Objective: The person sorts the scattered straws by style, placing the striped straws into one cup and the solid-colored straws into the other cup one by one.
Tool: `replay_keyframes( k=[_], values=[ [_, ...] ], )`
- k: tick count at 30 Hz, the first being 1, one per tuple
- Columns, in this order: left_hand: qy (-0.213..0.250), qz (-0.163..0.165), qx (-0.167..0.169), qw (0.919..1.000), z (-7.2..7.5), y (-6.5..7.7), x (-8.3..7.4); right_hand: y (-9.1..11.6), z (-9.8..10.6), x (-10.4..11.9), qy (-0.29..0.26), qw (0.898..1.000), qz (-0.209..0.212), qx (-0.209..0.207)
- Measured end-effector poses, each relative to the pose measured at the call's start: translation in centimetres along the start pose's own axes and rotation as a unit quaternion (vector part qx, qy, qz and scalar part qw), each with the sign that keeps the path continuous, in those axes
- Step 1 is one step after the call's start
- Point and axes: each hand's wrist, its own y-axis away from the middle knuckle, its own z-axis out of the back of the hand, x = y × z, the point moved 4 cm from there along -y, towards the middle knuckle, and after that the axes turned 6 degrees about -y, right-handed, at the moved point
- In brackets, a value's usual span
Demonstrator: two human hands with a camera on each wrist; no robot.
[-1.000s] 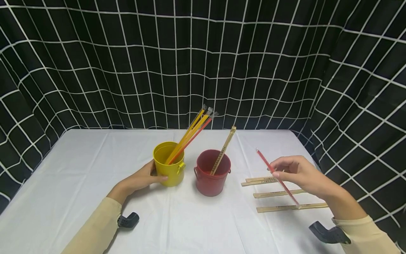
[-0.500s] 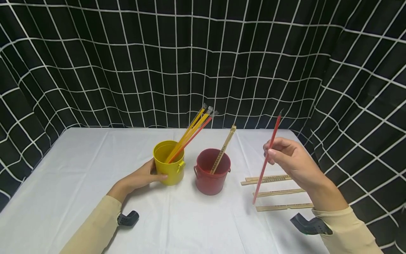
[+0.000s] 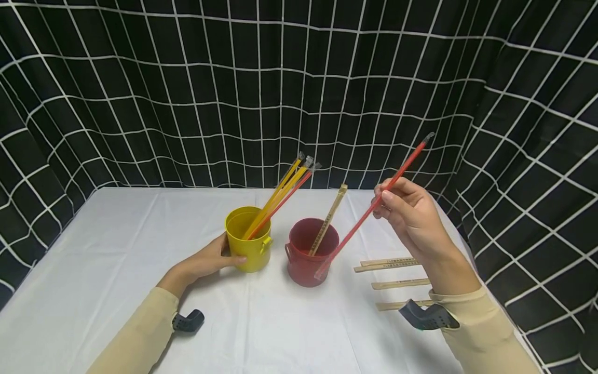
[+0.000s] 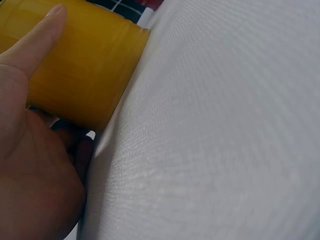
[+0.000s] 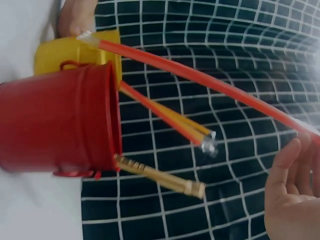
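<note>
My left hand (image 3: 205,262) holds the side of a small yellow bucket (image 3: 254,257), thumb in front and other fingers mostly hidden behind. Several yellow straws (image 3: 281,195) and a red-orange straw (image 3: 294,191) in clear wrappers lean inside it. My right hand (image 3: 413,218) pinches a red straw (image 3: 359,223) in a clear wrapper, raised and slanted. Its lower end overlaps the front of the red bucket (image 3: 301,270) in the head view. In the right wrist view, that straw's wrapped end (image 5: 89,38) appears above the red bucket. One paper-wrapped straw (image 3: 329,218) leans in the red bucket.
Several paper-wrapped straws (image 3: 390,266) lie on the white-covered table (image 3: 280,332), right of the red bucket and partly behind the right forearm. A black curtain with a white grid (image 3: 261,88) hangs behind and at both sides.
My right hand has lifted the red straw and carried it left toward the red bucket. The straw now tilts the other way, its lower end to the left. My left hand stays on the yellow bucket.
</note>
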Motion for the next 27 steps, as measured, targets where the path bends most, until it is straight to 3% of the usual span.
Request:
replay_keyframes(
  k=[11, 21, 27],
  values=[
    [0.003, -0.011, 0.000, 0.9999, -0.1, 0.1, -0.1, -2.8, -2.3, -0.8, -0.017, 0.998, 0.013, -0.051],
    [0.007, -0.003, -0.001, 1.0000, -0.1, 0.1, -0.1, -4.9, -3.6, -3.7, -0.007, 0.995, -0.030, -0.091],
    [0.005, -0.007, 0.001, 1.0000, -0.2, 0.1, -0.2, -5.2, -4.0, -5.5, 0.009, 0.994, -0.066, -0.091]
  ],
)
